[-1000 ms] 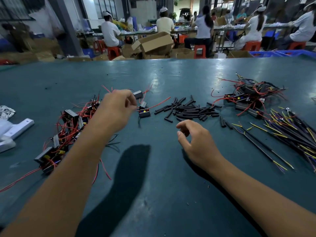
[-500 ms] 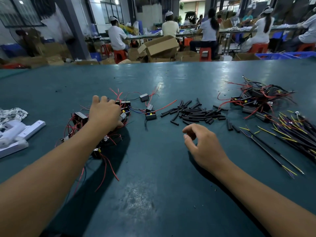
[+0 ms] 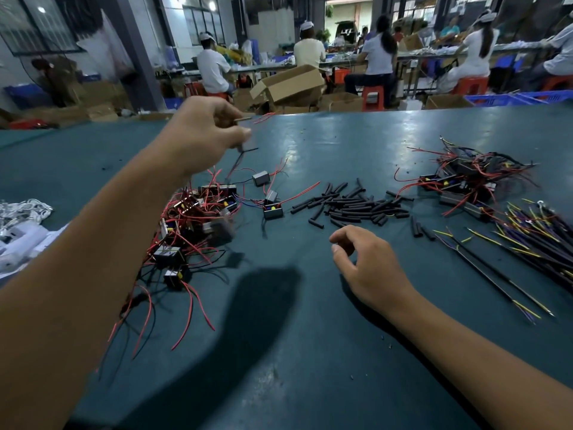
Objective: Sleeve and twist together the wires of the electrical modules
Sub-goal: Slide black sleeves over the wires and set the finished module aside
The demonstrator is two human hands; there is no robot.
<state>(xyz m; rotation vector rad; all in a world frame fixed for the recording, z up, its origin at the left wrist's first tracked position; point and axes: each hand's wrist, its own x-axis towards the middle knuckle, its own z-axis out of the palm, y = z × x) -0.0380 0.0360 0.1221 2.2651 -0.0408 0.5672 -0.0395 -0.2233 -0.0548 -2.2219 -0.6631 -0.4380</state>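
My left hand [image 3: 201,135] is raised above the table, fingers pinched on thin red and black wires [image 3: 245,148] that trail down toward the left pile of modules [image 3: 192,218]. A blurred module [image 3: 220,229] at that pile's edge may hang from these wires; I cannot tell. My right hand [image 3: 369,268] rests on the green table [image 3: 310,352], fingers loosely curled and holding nothing. Just beyond it lies a heap of short black sleeves [image 3: 356,203]. Two single modules [image 3: 273,210] lie between the pile and the sleeves.
A second tangle of modules with red wires [image 3: 465,181] sits at the right, with a bundle of long yellow and purple wires [image 3: 542,243] in front of it. White parts [image 3: 18,234] lie at the left edge. Beyond the table are cardboard boxes [image 3: 288,83] and seated workers.
My left hand dropped onto the left module pile, then rose up and away from me with wires pinched in it. My right hand stayed almost still.
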